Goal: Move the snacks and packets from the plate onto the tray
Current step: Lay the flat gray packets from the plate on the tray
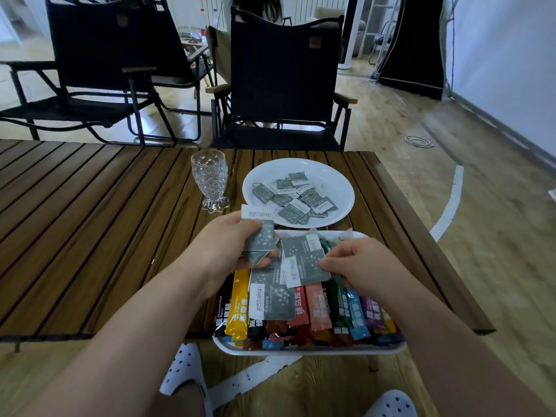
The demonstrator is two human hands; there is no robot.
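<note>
Both the left hand [228,245] and right hand [358,266] pinch grey packets [261,240] above the full tray [301,352] overhanging the table's [90,236] edge.

I see a slatted wooden surface [90,206] with a clear textured glass [209,182] standing upright near its far edge. Beyond it are two black folding chairs [282,79]. Below, white perforated clogs [183,368] rest on a pale wooden floor [496,236].

"太古 taikoo" on upper grey packet [256,214], "taikoo" on lower grey packet [260,297], coloured sachets [319,308] illegible
</note>
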